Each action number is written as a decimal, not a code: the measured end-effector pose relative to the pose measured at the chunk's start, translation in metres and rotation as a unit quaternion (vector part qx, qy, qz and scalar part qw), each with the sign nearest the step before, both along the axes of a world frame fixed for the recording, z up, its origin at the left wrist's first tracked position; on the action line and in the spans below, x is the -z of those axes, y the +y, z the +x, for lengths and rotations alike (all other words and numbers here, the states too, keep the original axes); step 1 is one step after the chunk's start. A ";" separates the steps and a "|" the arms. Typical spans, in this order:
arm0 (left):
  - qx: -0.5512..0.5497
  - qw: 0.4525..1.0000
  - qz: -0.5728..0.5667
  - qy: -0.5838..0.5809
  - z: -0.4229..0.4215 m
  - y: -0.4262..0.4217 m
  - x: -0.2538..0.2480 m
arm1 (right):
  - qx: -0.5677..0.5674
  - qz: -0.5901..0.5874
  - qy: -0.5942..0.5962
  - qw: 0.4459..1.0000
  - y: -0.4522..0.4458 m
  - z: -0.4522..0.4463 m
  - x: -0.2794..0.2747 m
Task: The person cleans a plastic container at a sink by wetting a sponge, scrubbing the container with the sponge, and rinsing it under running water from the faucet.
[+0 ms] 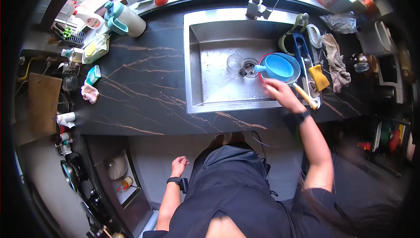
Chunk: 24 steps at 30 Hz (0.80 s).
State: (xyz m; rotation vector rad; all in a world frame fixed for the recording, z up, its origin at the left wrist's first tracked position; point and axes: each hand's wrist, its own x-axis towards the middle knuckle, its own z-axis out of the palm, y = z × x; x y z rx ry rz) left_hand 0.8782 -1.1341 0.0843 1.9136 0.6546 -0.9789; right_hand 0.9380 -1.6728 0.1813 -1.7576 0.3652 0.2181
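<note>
Inside the steel sink (214, 98), a blue plastic dipper (280, 65) sits at the right; the right hand (282, 94) reaches its near side, its grip unclear. The left hand (179, 166) hangs below the counter (135, 80), fingers loosely half-curled and apart.

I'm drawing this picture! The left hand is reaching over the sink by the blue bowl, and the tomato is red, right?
Not quite: the head view shows the right hand reaching over the sink by the blue bowl. The tomato is red.
</note>
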 end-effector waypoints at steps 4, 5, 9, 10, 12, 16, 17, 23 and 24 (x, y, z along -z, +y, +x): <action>0.135 0.989 -0.038 -0.038 0.020 0.008 0.000 | -0.034 -0.196 0.096 0.975 -0.046 -0.119 -0.100; 0.152 0.986 -0.053 -0.049 0.021 0.013 0.000 | 0.020 -0.241 0.157 0.958 -0.062 -0.145 -0.135; 0.232 0.968 -0.077 -0.053 0.035 -0.003 -0.052 | 0.027 -0.654 0.291 0.698 -0.192 -0.279 -0.244; 0.255 0.963 -0.070 -0.058 0.038 -0.003 -0.049 | 0.030 -0.702 0.372 0.607 -0.217 -0.296 -0.270; 0.302 0.946 -0.031 -0.112 0.044 -0.013 -0.042 | 0.117 -0.744 0.309 0.581 -0.254 -0.298 -0.276; 0.340 0.916 0.007 -0.211 0.066 -0.084 -0.060 | 0.188 -0.587 0.097 0.781 -0.208 -0.182 -0.194; 0.342 0.916 0.009 -0.211 0.067 -0.096 -0.054 | 0.169 -0.526 0.090 0.829 -0.203 -0.160 -0.158; 0.400 0.901 -0.012 -0.167 0.055 -0.151 -0.073 | 0.105 -0.509 0.133 0.844 -0.176 -0.082 0.014; 0.376 0.912 -0.059 -0.155 0.053 -0.160 -0.080 | 0.111 -0.513 0.161 0.836 -0.168 -0.077 0.015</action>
